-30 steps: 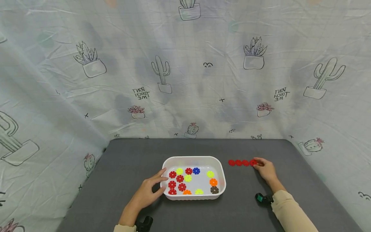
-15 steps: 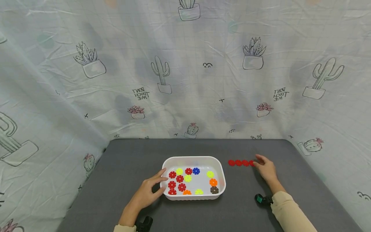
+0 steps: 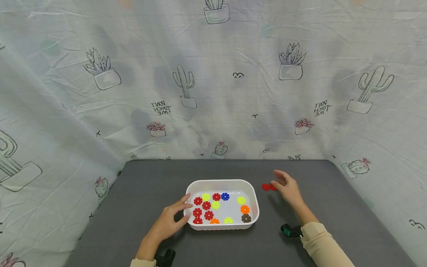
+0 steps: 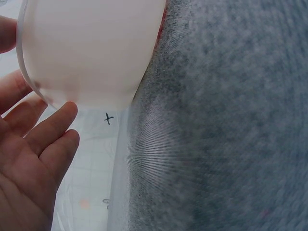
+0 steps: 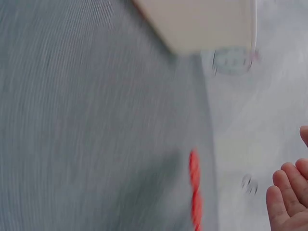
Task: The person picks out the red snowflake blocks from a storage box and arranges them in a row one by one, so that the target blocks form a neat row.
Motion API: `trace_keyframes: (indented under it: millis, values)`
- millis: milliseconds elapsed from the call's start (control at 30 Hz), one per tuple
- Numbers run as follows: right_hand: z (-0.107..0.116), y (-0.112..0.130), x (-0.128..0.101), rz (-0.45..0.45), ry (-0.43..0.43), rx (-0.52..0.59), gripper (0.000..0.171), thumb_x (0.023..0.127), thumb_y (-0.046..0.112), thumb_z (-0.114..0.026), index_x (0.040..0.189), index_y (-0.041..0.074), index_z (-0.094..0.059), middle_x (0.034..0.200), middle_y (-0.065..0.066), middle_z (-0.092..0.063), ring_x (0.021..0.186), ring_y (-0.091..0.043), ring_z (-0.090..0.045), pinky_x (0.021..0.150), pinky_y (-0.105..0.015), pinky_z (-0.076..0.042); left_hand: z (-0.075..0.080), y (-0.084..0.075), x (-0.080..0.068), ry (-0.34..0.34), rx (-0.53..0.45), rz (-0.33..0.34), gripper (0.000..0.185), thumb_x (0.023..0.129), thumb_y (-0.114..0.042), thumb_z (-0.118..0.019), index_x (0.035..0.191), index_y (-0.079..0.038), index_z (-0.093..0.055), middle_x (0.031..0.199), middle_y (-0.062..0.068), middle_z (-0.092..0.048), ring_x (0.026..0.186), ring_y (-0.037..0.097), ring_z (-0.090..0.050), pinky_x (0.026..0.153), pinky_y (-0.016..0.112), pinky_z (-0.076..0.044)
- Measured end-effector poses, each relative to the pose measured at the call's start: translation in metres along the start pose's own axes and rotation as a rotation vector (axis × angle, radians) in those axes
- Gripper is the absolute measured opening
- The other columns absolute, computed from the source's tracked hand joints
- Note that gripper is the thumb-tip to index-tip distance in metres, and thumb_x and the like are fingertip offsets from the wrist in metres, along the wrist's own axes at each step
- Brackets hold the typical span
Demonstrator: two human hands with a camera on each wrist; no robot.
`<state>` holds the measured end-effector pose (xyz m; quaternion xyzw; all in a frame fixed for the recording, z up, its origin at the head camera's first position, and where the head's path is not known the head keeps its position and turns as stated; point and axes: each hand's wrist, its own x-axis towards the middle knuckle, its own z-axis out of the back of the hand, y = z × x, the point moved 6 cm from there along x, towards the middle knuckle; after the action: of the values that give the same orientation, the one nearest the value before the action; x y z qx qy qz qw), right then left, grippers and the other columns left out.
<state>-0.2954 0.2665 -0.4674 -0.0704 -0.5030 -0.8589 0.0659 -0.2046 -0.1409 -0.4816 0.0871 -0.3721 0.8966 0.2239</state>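
Hovering open right of centre, the right hand (image 3: pixel 287 187) could scatter the red discs (image 3: pixel 268 187); the tray (image 3: pixel 222 184) is steadied by the open left hand (image 3: pixel 171 221).

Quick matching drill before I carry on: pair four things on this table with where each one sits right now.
Things:
1. left hand
2. right hand
3. blue disc
4. brown disc

Places:
A. over the red row on the grey table
B. far side of the white tray, near its middle
C. against the tray's left wall
D. near right corner of the tray

Pairs: 1-C, 2-A, 3-B, 4-D
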Motion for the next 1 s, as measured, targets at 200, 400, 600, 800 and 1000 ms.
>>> trace_keyframes:
  millis: [200, 400, 600, 800, 1000]
  values:
    - [-0.024, 0.033, -0.002, 0.086, 0.02, 0.063, 0.051, 0.09, 0.014, -0.064, 0.135, -0.002, -0.046, 0.137, -0.023, -0.05, 0.126, -0.039, -0.047, 0.103, -0.052, -0.04, 0.001, 0.001, 0.001, -0.007, 0.008, -0.005, 0.033, 0.086, -0.021, -0.068, 0.117, -0.011, -0.068, 0.145, 0.006, -0.047, 0.128, 0.025, -0.05, 0.099, 0.05, -0.044]
    - [-0.051, 0.059, -0.008, 0.148, 0.054, 0.136, 0.051, 0.088, 0.01, -0.066, 0.133, -0.004, -0.047, 0.135, -0.025, -0.051, 0.124, -0.039, -0.049, 0.103, -0.052, -0.039, 0.001, 0.001, 0.0, -0.006, 0.009, -0.001, 0.033, 0.086, -0.022, -0.068, 0.117, -0.01, -0.068, 0.145, 0.005, -0.047, 0.128, 0.025, -0.049, 0.099, 0.05, -0.044]
    - [-0.078, 0.076, -0.011, 0.168, 0.111, 0.195, 0.049, 0.088, 0.011, -0.067, 0.132, -0.003, -0.049, 0.134, -0.023, -0.052, 0.125, -0.037, -0.049, 0.104, -0.05, -0.039, 0.0, 0.002, 0.0, 0.009, 0.0, 0.012, 0.033, 0.087, -0.024, -0.066, 0.117, -0.01, -0.067, 0.146, 0.006, -0.046, 0.129, 0.026, -0.048, 0.099, 0.052, -0.043]
    - [-0.105, 0.083, -0.011, 0.131, 0.183, 0.236, 0.05, 0.086, 0.017, -0.07, 0.131, 0.002, -0.052, 0.135, -0.021, -0.052, 0.126, -0.033, -0.049, 0.106, -0.049, -0.037, 0.0, 0.003, 0.0, 0.012, -0.012, 0.018, 0.033, 0.088, -0.025, -0.066, 0.117, -0.01, -0.068, 0.146, 0.005, -0.045, 0.13, 0.025, -0.047, 0.1, 0.053, -0.042]
    - [-0.128, 0.089, -0.009, 0.116, 0.207, 0.22, 0.046, 0.087, 0.016, -0.069, 0.129, 0.005, -0.054, 0.133, -0.018, -0.055, 0.123, -0.03, -0.052, 0.105, -0.046, -0.04, 0.0, 0.003, -0.001, 0.01, -0.009, 0.011, 0.032, 0.088, -0.024, -0.066, 0.116, -0.011, -0.068, 0.146, 0.004, -0.045, 0.13, 0.025, -0.048, 0.1, 0.052, -0.042]
